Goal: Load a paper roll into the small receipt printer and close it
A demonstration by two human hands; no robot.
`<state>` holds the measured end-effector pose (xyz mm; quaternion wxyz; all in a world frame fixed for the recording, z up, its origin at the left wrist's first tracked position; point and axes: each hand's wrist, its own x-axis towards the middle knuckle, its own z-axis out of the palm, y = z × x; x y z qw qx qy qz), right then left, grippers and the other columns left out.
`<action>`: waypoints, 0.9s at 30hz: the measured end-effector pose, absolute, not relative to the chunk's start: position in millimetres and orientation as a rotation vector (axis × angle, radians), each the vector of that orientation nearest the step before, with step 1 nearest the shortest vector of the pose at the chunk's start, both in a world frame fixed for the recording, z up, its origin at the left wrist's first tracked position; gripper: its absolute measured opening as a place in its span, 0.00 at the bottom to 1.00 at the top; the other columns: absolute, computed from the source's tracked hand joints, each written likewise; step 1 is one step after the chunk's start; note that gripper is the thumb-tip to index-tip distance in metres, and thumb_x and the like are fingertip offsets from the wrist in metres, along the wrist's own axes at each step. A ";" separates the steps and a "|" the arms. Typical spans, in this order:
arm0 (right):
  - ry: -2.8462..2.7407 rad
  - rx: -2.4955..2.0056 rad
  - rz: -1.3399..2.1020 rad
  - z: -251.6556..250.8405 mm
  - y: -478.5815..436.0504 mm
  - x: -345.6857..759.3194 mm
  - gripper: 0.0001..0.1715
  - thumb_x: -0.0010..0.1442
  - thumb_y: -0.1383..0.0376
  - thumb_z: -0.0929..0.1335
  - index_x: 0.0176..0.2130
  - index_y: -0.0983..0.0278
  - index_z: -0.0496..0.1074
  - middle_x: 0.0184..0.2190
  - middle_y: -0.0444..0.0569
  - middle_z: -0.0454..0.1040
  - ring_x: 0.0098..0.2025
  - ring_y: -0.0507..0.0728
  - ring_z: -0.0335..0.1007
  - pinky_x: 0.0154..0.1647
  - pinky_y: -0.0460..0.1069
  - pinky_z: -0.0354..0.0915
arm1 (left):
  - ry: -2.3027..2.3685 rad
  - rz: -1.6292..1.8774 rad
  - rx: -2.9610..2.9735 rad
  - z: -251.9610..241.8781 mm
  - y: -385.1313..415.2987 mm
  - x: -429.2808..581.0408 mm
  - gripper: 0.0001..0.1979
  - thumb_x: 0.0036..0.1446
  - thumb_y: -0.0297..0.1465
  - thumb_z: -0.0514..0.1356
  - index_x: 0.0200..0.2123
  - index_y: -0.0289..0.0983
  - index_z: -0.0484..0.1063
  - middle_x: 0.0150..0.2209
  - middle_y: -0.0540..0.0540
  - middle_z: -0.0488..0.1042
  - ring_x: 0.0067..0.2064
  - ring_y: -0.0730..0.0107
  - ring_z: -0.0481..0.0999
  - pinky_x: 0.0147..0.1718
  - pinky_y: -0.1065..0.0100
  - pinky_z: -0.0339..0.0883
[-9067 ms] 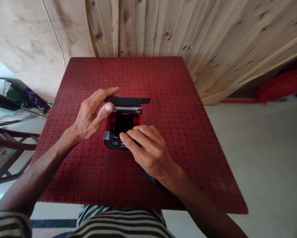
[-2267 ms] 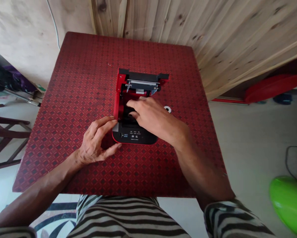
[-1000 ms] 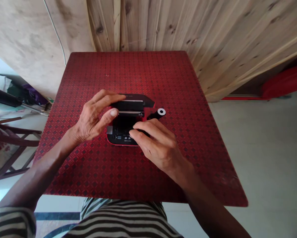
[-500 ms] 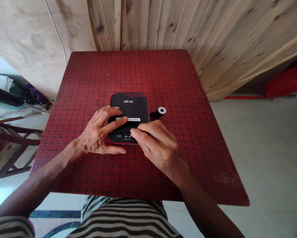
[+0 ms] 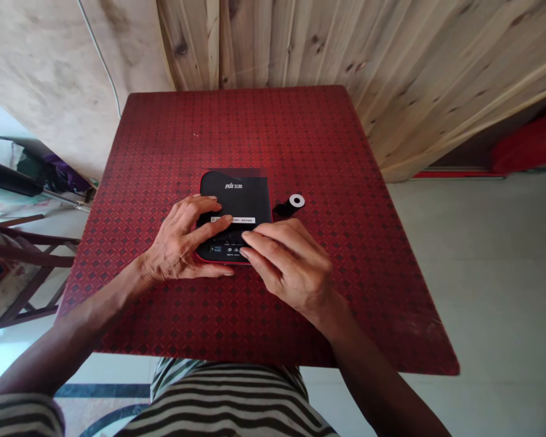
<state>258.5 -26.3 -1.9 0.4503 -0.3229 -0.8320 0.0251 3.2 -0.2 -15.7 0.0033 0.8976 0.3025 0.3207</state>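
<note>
In the head view, a compact black-and-red device (image 5: 243, 203) lies on a red patterned counter (image 5: 354, 291), a little left of the middle, its black lid down. A white logo marks the lid's far part, and a white label strip (image 5: 246, 220) runs across nearer the front, above a small panel of printed symbols. The left hand (image 5: 181, 240) is spread wide, fingertips resting on the lid and label, thumb stretched along the front edge. The right hand (image 5: 293, 261) is narrow, its thumb and index fingertips close together over the panel's right part; whether anything sits between them I cannot tell. Just beside the device, on its right, a dark roll with a white ring-shaped end (image 5: 296, 201) lies on the counter. Wooden boards (image 5: 282, 45) stand behind, and a dark wooden chair (image 5: 31, 258) is off to the left.
</note>
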 end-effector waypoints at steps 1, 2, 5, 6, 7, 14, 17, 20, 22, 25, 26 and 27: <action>-2.027 -0.834 0.077 -2.2 -27.8 260.9 0.14 0.68 0.70 0.73 0.53 0.64 0.75 0.44 0.53 0.82 0.43 0.58 0.78 0.46 0.54 0.79 | 0.963 1.003 2.781 -14.5 -2.5 2.9 0.43 0.58 0.59 0.68 0.70 0.44 0.66 0.61 0.34 0.72 0.64 0.46 0.75 0.63 0.42 0.74; -1.987 -0.875 0.099 -3.2 -29.9 263.8 0.15 0.69 0.70 0.73 0.55 0.63 0.75 0.44 0.52 0.82 0.43 0.57 0.78 0.46 0.54 0.79 | 0.987 1.007 2.744 -13.5 -5.6 2.3 0.42 0.59 0.58 0.68 0.69 0.44 0.66 0.62 0.34 0.70 0.64 0.46 0.74 0.63 0.42 0.74; -1.819 -0.985 0.214 -12.4 -38.5 273.6 0.13 0.71 0.67 0.71 0.55 0.60 0.74 0.41 0.48 0.79 0.39 0.54 0.78 0.40 0.50 0.78 | 1.116 1.085 2.657 -13.1 -19.4 -1.7 0.43 0.58 0.54 0.71 0.69 0.41 0.66 0.63 0.33 0.70 0.65 0.47 0.75 0.63 0.47 0.76; -1.769 -1.011 0.279 -17.5 -41.7 276.3 0.11 0.73 0.63 0.70 0.54 0.60 0.74 0.40 0.47 0.78 0.36 0.53 0.78 0.37 0.49 0.77 | 1.159 1.127 2.645 -14.6 -24.4 -3.6 0.44 0.57 0.54 0.72 0.69 0.40 0.66 0.63 0.34 0.71 0.64 0.48 0.76 0.62 0.48 0.77; -1.737 -1.032 0.347 -23.3 -44.7 278.4 0.11 0.75 0.59 0.68 0.54 0.60 0.73 0.39 0.46 0.77 0.34 0.52 0.77 0.34 0.49 0.76 | 1.190 1.168 2.646 -17.0 -29.1 -5.5 0.44 0.56 0.52 0.73 0.69 0.40 0.66 0.61 0.35 0.72 0.62 0.50 0.77 0.61 0.51 0.78; -1.929 -1.130 0.342 -61.9 -51.1 271.0 0.43 0.67 0.35 0.68 0.65 0.62 0.65 0.41 0.50 0.79 0.31 0.56 0.77 0.32 0.52 0.79 | 1.218 1.291 2.751 -37.4 -39.8 -10.1 0.33 0.61 0.42 0.73 0.65 0.42 0.69 0.59 0.38 0.77 0.57 0.56 0.81 0.53 0.58 0.83; -1.972 -1.151 0.294 -71.3 -49.5 265.0 0.44 0.68 0.39 0.69 0.68 0.62 0.60 0.52 0.59 0.79 0.44 0.62 0.82 0.42 0.58 0.83 | 1.195 1.306 2.753 -38.2 -38.0 -9.5 0.33 0.61 0.42 0.73 0.65 0.40 0.70 0.58 0.37 0.77 0.57 0.56 0.81 0.54 0.58 0.82; -1.997 -1.184 0.262 -78.0 -49.3 261.9 0.42 0.70 0.42 0.69 0.69 0.61 0.59 0.52 0.60 0.78 0.51 0.65 0.82 0.47 0.61 0.83 | 1.186 1.307 2.734 -37.5 -37.9 -9.7 0.32 0.61 0.42 0.73 0.63 0.37 0.71 0.58 0.35 0.77 0.58 0.56 0.81 0.55 0.59 0.82; -2.007 -1.198 0.233 -81.2 -49.9 260.8 0.41 0.70 0.43 0.69 0.69 0.62 0.59 0.51 0.60 0.78 0.51 0.66 0.82 0.48 0.62 0.83 | 1.192 1.308 2.715 -37.2 -38.6 -9.9 0.32 0.60 0.42 0.73 0.63 0.36 0.71 0.59 0.34 0.76 0.59 0.56 0.81 0.56 0.59 0.82; -2.004 -1.182 0.199 -84.2 -50.7 260.0 0.41 0.71 0.45 0.70 0.70 0.63 0.59 0.53 0.62 0.77 0.51 0.67 0.81 0.48 0.62 0.83 | 1.203 1.302 2.675 -37.4 -39.9 -10.1 0.32 0.60 0.42 0.74 0.63 0.38 0.72 0.60 0.36 0.76 0.60 0.56 0.80 0.57 0.59 0.82; -2.001 -1.169 0.184 -84.7 -50.7 259.9 0.41 0.71 0.45 0.70 0.70 0.63 0.58 0.53 0.62 0.77 0.52 0.67 0.81 0.48 0.62 0.83 | 1.206 1.299 2.652 -37.7 -40.1 -10.1 0.32 0.60 0.42 0.74 0.64 0.40 0.71 0.62 0.36 0.75 0.61 0.55 0.80 0.57 0.58 0.83; -2.002 -1.155 0.167 -85.0 -50.6 259.8 0.41 0.71 0.45 0.70 0.71 0.63 0.58 0.53 0.62 0.78 0.51 0.66 0.81 0.48 0.62 0.84 | 1.204 1.297 2.627 -38.1 -40.4 -10.1 0.33 0.60 0.41 0.74 0.64 0.41 0.71 0.63 0.37 0.74 0.61 0.55 0.80 0.57 0.57 0.83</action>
